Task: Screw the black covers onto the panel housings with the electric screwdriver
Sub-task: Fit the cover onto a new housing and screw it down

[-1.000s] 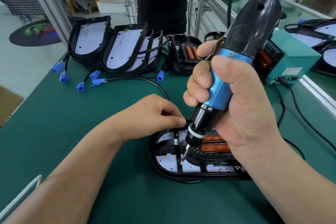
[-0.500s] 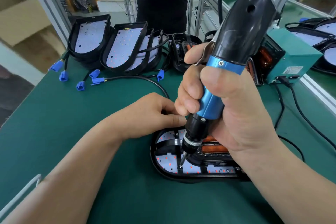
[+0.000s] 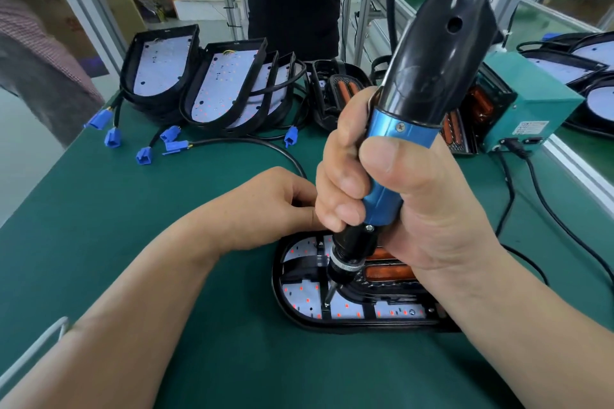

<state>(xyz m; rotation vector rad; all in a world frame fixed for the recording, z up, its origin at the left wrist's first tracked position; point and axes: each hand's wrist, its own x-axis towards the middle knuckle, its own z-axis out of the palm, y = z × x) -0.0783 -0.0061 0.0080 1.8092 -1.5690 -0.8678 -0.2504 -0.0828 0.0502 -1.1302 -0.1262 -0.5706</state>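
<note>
While our right hand (image 3: pixel 415 209) wraps the blue-and-black electric screwdriver (image 3: pixel 432 70), its bit meets the black plastic cover (image 3: pixel 365 295) in the oval black panel housing (image 3: pixel 349 326) just below; our left hand (image 3: pixel 265 206) rests beside it, fingers curled, their hold hidden.

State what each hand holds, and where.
Right hand: black-and-blue electric screwdriver, by its blue barrel. Left hand: at the far edge of the black oval housing; hold hidden.

My right hand (image 3: pixel 425 209) and wrist hide the right end of the panel housing (image 3: pixel 295 312) and much of its black cover (image 3: pixel 375 292). My left hand's (image 3: pixel 262 206) fingertips are hidden behind the electric screwdriver (image 3: pixel 432 76), whose top is cut off by the upper edge. Any screw under its bit is too small to make out.
</note>
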